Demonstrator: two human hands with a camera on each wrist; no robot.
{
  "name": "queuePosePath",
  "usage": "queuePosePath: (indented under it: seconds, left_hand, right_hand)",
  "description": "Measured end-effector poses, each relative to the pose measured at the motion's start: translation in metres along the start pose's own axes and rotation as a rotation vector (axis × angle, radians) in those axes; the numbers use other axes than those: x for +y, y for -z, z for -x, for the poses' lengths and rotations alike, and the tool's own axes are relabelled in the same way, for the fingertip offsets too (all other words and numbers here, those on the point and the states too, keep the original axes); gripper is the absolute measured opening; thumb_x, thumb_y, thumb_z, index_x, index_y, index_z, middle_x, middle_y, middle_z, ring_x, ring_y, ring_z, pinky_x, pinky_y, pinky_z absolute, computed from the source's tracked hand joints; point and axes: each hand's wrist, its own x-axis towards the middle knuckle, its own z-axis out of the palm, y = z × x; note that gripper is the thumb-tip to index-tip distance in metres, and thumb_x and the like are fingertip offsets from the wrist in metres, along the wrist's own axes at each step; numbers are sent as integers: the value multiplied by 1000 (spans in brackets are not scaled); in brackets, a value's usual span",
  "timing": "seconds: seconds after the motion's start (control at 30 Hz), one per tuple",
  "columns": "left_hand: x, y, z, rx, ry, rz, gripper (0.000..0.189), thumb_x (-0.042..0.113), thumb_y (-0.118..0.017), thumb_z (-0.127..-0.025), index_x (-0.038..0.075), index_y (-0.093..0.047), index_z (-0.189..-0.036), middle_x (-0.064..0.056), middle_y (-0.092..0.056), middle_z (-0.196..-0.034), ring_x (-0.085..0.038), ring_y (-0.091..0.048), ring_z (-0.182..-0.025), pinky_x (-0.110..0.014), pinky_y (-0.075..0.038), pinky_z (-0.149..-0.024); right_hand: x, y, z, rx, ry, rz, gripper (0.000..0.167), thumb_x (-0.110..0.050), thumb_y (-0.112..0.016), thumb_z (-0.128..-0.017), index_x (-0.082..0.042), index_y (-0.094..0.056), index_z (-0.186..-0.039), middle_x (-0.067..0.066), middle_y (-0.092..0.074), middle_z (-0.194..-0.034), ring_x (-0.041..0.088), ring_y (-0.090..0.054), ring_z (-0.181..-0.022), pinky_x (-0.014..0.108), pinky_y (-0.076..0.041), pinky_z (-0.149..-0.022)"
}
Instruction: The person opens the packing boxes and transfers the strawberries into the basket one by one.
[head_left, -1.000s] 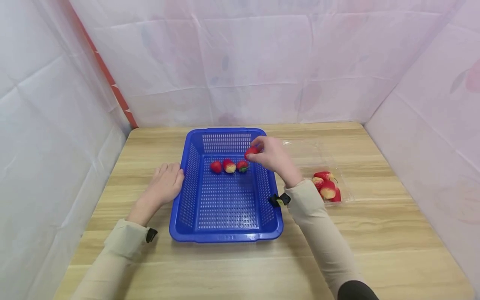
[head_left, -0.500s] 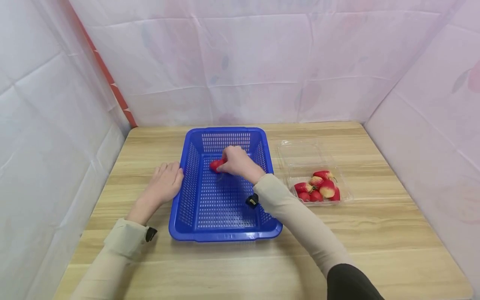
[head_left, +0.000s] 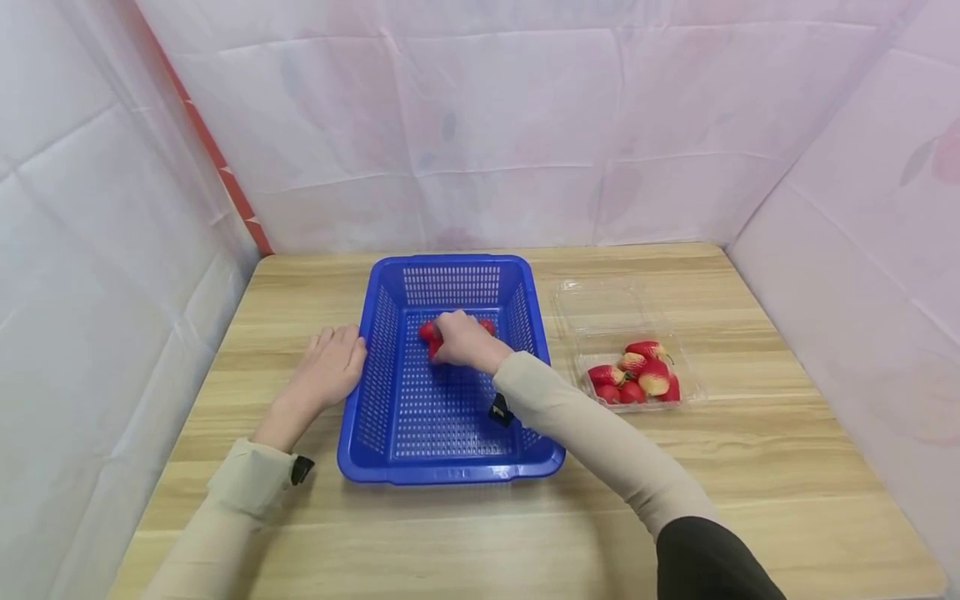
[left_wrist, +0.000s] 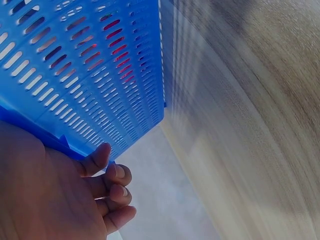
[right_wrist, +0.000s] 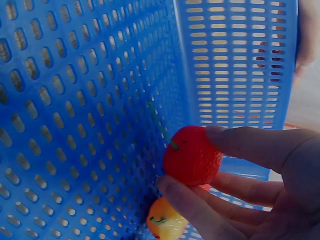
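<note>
Inside a blue perforated plastic basket (head_left: 450,475), my right hand (head_left: 465,342) pinches a red strawberry (right_wrist: 192,155) with a thin green stem, low over the basket floor. Thumb and fingertips hold its sides in the right wrist view. Right beside it lies a strawberry with a pale yellow end (right_wrist: 167,217). Other red strawberries (head_left: 487,326) show behind the hand, partly hidden by it. My left hand (head_left: 330,367) rests against the outside of the basket's left rim, its fingers loosely bent; in the left wrist view they sit right at the rim.
To the right of the basket stands an opened clear plastic clamshell box (head_left: 611,308), with several red and pale-ended strawberries (head_left: 654,377) in its near half. Everything is on a wooden table (head_left: 750,467) enclosed by pale cloth walls (head_left: 495,125).
My right hand has carried the strawberry from the basket's right side leftward and down, then slightly toward me. My left hand has stayed at the left rim.
</note>
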Motion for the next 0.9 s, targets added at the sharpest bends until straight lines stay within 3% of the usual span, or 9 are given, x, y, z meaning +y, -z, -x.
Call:
queuePosePath:
  seconds: [0.33,0.6,0.9]
  left_hand:
    - [0,2,0,-5,0,5,33,26,-22,-106,5,-47,-105,-14,-53,-98,-33,-42,-92,-47,-31,-82]
    - [1,4,-1,-12,3,13,34,27,-21,-106,6,-48,-105,-14,-53,-99,-33,-42,-94,-47,-31,-83]
    - [-1,1,-2,-9,-2,16,34,27,-21,-106,5,-47,-104,-14,-52,-97,-33,-41,-92,-47,-30,-82]
  right_hand:
    - [4,-3,-1,-54,23,-22,23,-7,-76,-85,-1,-66,-105,10,-62,-90,19,-56,-68,25,-46,-58]
    - [5,-4,-3,-10,13,-22,30,-10,-81,-83,-1,-67,-108,10,-65,-97,21,-59,-74,27,-50,-66]
    - [5,-2,-1,15,5,-11,34,-12,-84,-80,-1,-68,-108,10,-66,-100,21,-58,-76,27,-50,-68]
